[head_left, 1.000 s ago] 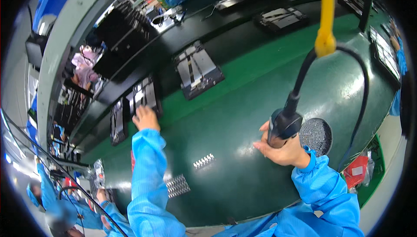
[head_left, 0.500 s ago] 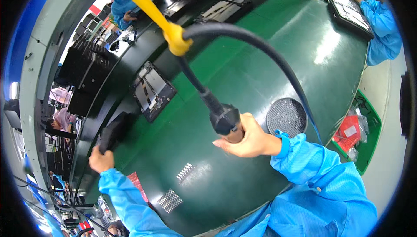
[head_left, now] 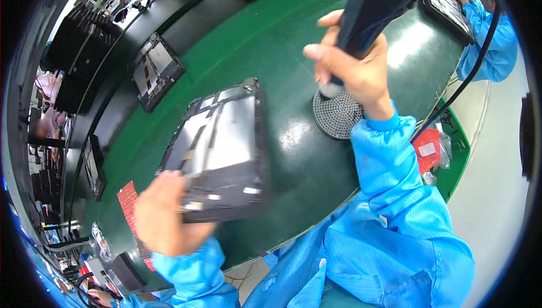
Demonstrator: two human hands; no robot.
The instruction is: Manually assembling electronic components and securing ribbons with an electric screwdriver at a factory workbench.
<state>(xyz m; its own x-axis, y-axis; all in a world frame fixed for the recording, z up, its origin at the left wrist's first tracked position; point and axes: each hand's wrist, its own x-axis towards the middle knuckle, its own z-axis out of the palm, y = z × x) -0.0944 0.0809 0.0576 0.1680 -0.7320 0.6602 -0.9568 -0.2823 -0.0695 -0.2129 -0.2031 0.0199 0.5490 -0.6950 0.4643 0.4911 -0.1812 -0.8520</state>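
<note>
My left hand (head_left: 166, 215), blurred by motion, grips the near left corner of an opened tablet-like device (head_left: 226, 144). It has a black frame, silver panels and dark strips, and is tilted above the green table. My right hand (head_left: 358, 73) is wrapped round a black corded electric screwdriver (head_left: 378, 14), raised at the upper right, with its thumb out to the left. The tool's lower end is over a round grey tray (head_left: 339, 119) dotted with small holes. Part of that tray is hidden by the hand and tool.
Another opened device (head_left: 157, 71) lies on the far left, with more along the black outer track. A red perforated sheet (head_left: 129, 203) lies left of my left hand. A green bin (head_left: 460, 150) with red and clear packaging stands at the right. A co-worker's blue sleeve (head_left: 491, 34) shows upper right.
My left hand has come rightward from the far left, bringing the device over the table. My right hand has lifted and turned the screwdriver. The yellow hanger is out of view; the view has shifted.
</note>
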